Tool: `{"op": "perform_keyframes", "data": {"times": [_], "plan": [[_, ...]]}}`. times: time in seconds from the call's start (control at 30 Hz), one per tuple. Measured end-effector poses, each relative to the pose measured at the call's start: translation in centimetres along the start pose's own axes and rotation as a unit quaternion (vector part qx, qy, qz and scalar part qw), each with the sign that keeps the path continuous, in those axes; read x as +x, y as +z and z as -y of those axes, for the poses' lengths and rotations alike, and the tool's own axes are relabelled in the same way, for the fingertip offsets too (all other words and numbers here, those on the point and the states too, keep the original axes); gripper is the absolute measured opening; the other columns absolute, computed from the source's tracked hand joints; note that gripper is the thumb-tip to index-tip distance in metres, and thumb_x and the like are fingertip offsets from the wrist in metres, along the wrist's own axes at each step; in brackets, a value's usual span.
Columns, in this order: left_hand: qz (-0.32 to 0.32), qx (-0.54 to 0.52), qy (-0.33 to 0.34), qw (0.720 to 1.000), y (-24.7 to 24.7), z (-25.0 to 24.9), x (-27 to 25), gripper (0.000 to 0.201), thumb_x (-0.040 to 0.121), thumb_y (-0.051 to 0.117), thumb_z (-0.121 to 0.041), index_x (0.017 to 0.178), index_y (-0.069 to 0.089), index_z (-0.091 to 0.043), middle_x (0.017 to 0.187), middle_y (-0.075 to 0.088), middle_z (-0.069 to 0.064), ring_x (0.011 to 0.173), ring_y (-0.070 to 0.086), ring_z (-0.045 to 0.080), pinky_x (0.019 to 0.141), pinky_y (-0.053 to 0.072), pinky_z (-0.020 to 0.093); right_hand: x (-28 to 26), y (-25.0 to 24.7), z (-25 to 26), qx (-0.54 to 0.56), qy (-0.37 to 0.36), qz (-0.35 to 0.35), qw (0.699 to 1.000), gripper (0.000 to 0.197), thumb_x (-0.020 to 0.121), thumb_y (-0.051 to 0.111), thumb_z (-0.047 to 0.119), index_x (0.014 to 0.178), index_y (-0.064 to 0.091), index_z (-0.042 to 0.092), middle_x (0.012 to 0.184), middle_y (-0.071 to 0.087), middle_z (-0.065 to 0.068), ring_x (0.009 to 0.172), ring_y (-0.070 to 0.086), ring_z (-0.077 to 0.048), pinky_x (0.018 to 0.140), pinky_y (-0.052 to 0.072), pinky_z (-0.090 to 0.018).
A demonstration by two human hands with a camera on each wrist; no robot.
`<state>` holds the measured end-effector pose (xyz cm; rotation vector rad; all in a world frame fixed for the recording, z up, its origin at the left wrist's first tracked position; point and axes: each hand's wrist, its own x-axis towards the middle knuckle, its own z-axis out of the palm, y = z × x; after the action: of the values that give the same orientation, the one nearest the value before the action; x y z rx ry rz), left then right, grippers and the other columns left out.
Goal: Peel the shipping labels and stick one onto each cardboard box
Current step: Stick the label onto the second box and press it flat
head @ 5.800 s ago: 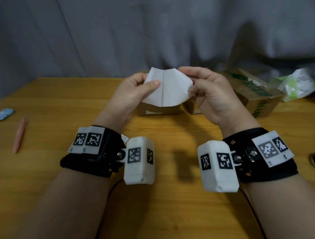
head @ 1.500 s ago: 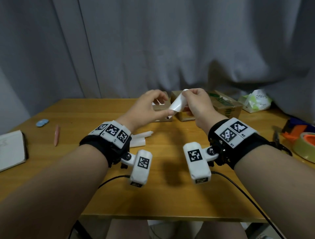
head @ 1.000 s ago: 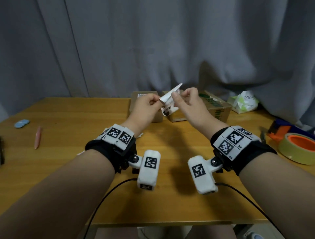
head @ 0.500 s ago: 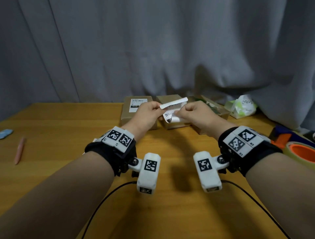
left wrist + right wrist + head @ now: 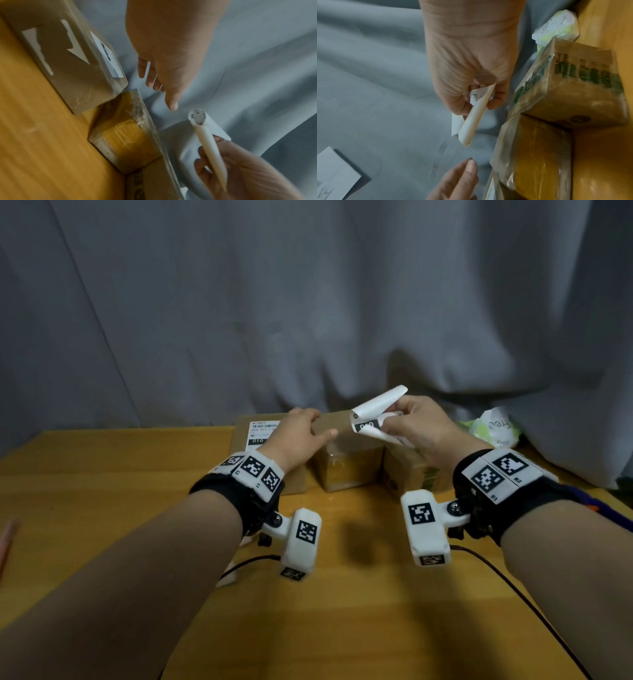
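Three cardboard boxes stand in a row at the table's far edge. The left box (image 5: pixel 270 474) carries a white label (image 5: pixel 262 433) on top. The middle box (image 5: pixel 346 470) and the green-printed right box (image 5: pixel 411 479) show no label on the faces I see. My right hand (image 5: pixel 404 419) pinches a curled white shipping label (image 5: pixel 368 426) printed "010", its backing (image 5: pixel 380 402) peeled up, above the middle box (image 5: pixel 539 155). My left hand (image 5: pixel 308 428) hovers empty over the left and middle boxes, fingers relaxed (image 5: pixel 164 54). The label (image 5: pixel 209 142) is rolled like a tube.
A grey curtain (image 5: pixel 308 302) hangs right behind the boxes. A green-white tissue packet (image 5: pixel 493 429) lies at the far right. White paper scraps (image 5: pixel 227 577) lie under my left wrist, and a pink pen (image 5: pixel 5 542) shows at the left edge. Cables trail over the near table.
Half a second ago both hands pinched the label. My left hand has let go and moved left, over the boxes. My right hand alone holds the label, slightly higher.
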<state>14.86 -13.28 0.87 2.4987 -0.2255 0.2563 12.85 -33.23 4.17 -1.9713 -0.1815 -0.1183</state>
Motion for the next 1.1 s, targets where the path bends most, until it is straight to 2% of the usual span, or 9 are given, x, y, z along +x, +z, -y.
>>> {"op": "perform_keyframes", "data": {"times": [0.13,0.27,0.43,0.57,0.63,0.73,0.9,1.03,1.1], "plan": [[0.073,0.159,0.025,0.984,1.1,0.2,3.0,0.071,0.090,0.044,-0.055,0.147,0.025,-0.017,0.156,0.020,0.009,0.144,0.018,0.027,0.118,0.018,0.041,2.2,-0.8,-0.6,0.046,0.042,-0.028,0.998,0.024,0.078,0.054,-0.008,0.095,0.067,0.003,0.083,0.065,-0.010,0.074,0.058,-0.020,0.068,0.045,-0.028],[0.142,0.232,-0.014,0.962,1.8,0.7,5.3,0.084,0.085,0.031,-0.071,0.150,0.007,-0.023,0.160,0.000,0.007,0.147,-0.003,0.025,0.118,0.005,0.044,3.5,-0.6,-1.6,0.073,0.070,-0.038,0.994,0.024,0.078,0.054,-0.008,0.097,0.066,-0.002,0.087,0.063,-0.015,0.075,0.056,-0.022,0.067,0.044,-0.028],[0.206,0.194,-0.034,0.959,1.5,1.3,5.3,0.086,0.078,0.037,-0.077,0.149,0.014,-0.033,0.160,0.003,0.004,0.147,0.003,0.026,0.116,0.003,0.049,4.1,-0.1,-2.4,0.067,0.071,-0.042,0.994,0.018,0.079,0.055,-0.007,0.090,0.068,0.001,0.075,0.063,-0.009,0.067,0.056,-0.017,0.065,0.043,-0.026],[0.210,0.199,0.018,0.957,0.6,1.6,3.7,0.081,0.075,0.040,-0.078,0.144,0.023,-0.040,0.158,0.015,-0.003,0.145,0.013,0.023,0.116,0.003,0.052,3.6,0.5,-2.8,0.079,0.101,-0.030,0.991,0.007,0.083,0.063,0.001,0.080,0.067,0.006,0.052,0.056,0.003,0.040,0.049,-0.003,0.042,0.037,-0.015],[0.214,0.208,0.028,0.954,0.2,1.6,2.4,0.078,0.073,0.041,-0.080,0.141,0.025,-0.045,0.156,0.019,-0.008,0.143,0.015,0.025,0.116,0.003,0.053,2.8,0.8,-2.6,0.096,0.104,-0.017,0.990,0.005,0.083,0.064,0.001,0.082,0.066,0.005,0.059,0.058,-0.001,0.046,0.052,-0.005,0.045,0.039,-0.016],[0.220,0.204,0.032,0.954,-0.4,1.3,0.0,0.077,0.072,0.044,-0.079,0.140,0.025,-0.048,0.154,0.020,-0.011,0.141,0.015,0.025,0.115,0.005,0.052,1.1,1.1,-2.0,0.089,0.090,0.031,0.992,0.011,0.082,0.061,-0.004,0.088,0.067,0.005,0.074,0.063,-0.005,0.066,0.058,-0.014,0.060,0.046,-0.021],[0.216,0.177,0.024,0.960,-1.2,0.9,-3.8,0.076,0.070,0.044,-0.081,0.138,0.023,-0.054,0.153,0.020,-0.013,0.140,0.015,0.022,0.113,0.007,0.049,-2.8,1.6,-1.3,0.084,0.102,0.134,0.982,0.028,0.081,0.057,-0.012,0.095,0.066,0.010,0.081,0.069,-0.004,0.066,0.064,-0.009,0.055,0.052,-0.015],[0.242,0.182,0.021,0.953,-2.0,0.6,-6.0,0.076,0.072,0.041,-0.081,0.139,0.016,-0.056,0.157,0.015,-0.013,0.144,0.010,0.024,0.115,0.004,0.053,-4.8,2.2,-0.9,0.051,0.108,0.158,0.980,0.042,0.080,0.063,-0.007,0.118,0.060,0.010,0.100,0.067,-0.007,0.080,0.062,-0.010,0.060,0.049,-0.011],[0.243,0.149,0.018,0.958,-2.5,0.7,-6.6,0.075,0.074,0.039,-0.080,0.141,0.021,-0.051,0.157,0.016,-0.011,0.145,0.010,0.023,0.116,0.006,0.052,-5.4,2.2,-0.8,0.060,0.105,0.155,0.981,0.047,0.078,0.065,-0.007,0.121,0.058,0.011,0.110,0.066,-0.010,0.087,0.062,-0.013,0.069,0.048,-0.014]]}}
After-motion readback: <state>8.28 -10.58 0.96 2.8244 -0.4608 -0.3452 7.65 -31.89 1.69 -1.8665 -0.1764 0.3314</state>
